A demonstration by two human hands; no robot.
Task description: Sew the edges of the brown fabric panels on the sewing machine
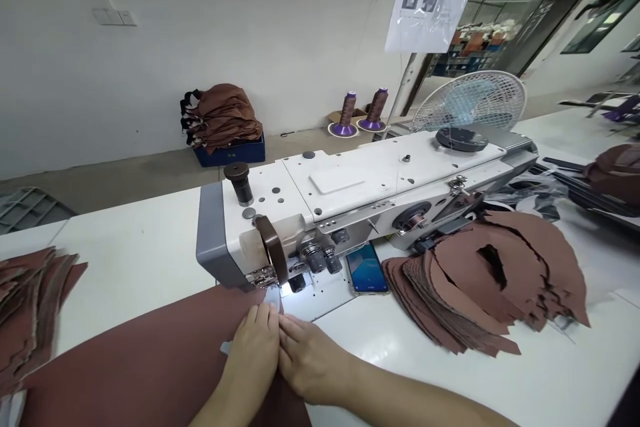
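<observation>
Big matte reddish-brown leather-like sheet (pixel 140 353), lower L, flat on the glossy white tabletop (pixel 130 247), narrowing to a tip right by the needle end of the long white-and-grey sewing machine (pixel 350 180). Smooth face, even colour; a small pale scrap (pixel 226 347) pokes out beside the L hand (pixel 253 347). That hand's palm down on the sheet, R hand (pixel 315 360) snug against it, fingers bunched near the sheet's R edge. Both rest on the material; can't tell if either pinches it, b/c the undersides are hidden. Pale strip (pixel 273 297) just past the L fingertips.

Now the room: plain white wall (pixel 240 27) behind, a doorway upper R.

Count time! 1 machine, 1 flat dark-framed phone (pixel 367 270) (screen lit blue, btw), 1 round white-caged fan (pixel 470 103), 1 hanging clear plastic sleeve w/ printed paper (pixel 435 0). Thread: 2, i.e. a brown cone on a purple base (pixel 349 109) plus a second brown cone (pixel 379 105). 1 blue crate (pixel 230 152) w/ brown pieces heaped in it. Fanned brown cut-piece pile (pixel 500 267) R, ragged-edged brown stack (pixel 30 307) L; layers overlap, no exact no. poss.
</observation>
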